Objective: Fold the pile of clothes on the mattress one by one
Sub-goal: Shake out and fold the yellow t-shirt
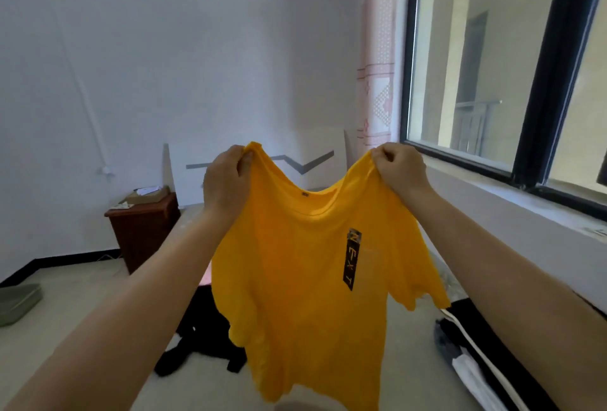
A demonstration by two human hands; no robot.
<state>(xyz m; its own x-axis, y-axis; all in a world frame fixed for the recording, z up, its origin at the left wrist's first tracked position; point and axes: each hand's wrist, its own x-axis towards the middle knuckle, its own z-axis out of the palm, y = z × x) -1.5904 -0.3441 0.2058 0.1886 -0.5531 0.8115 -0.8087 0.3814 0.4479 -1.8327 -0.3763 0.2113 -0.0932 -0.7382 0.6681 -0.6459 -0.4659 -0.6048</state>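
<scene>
Two hands hold one yellow T-shirt (pixel 308 266) up in the air above the mattress (pixel 407 361). Left hand (pixel 225 177) pinches the left shoulder seam; right hand (pixel 399 166) pinches the right shoulder seam, fingers curled over the fabric. One black chest label (pixel 352 258) faces the camera (lettering vertical). Shirt hem hangs free, near the mattress surface. One black garment (pixel 200 341) lies below left; one black garment with white stripes (pixel 473 345) lies at the right edge. One wooden cabinet (pixel 143 230) stands by the wall, well apart.

Mattress (pixel 410 361) bare in the middle; black garment (pixel 200 328) left, striped clothes (pixel 476 341) right.
</scene>
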